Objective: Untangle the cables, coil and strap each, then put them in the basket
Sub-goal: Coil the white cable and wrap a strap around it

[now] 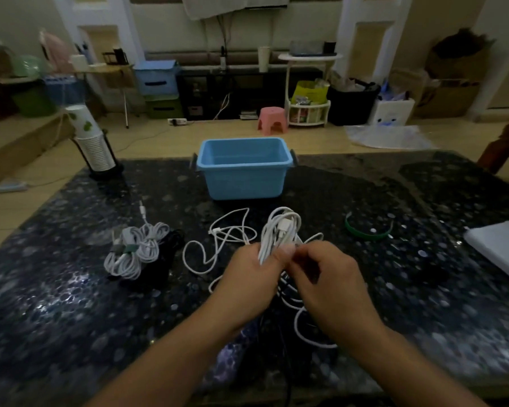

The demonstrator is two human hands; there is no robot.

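Two hands meet over the near middle of the dark speckled tabletop (71, 289). The left hand (252, 277) grips a coiled white cable (279, 233) at its near end, so the coil's long axis runs near to far and its loops fan away toward the far side. The right hand (325, 277) pinches at the same bundle with curled fingers — blur hides exactly what it holds. More loose white cable (218, 239) sprawls just left of the coil and trails under the hands. Further left lie strapped white cable bundles (134, 248), beside a black one. A green strap (365, 232) curves on the tabletop to the right. Beyond, at the far edge, stands the blue basket (244, 180) — open side up, nothing visible inside.
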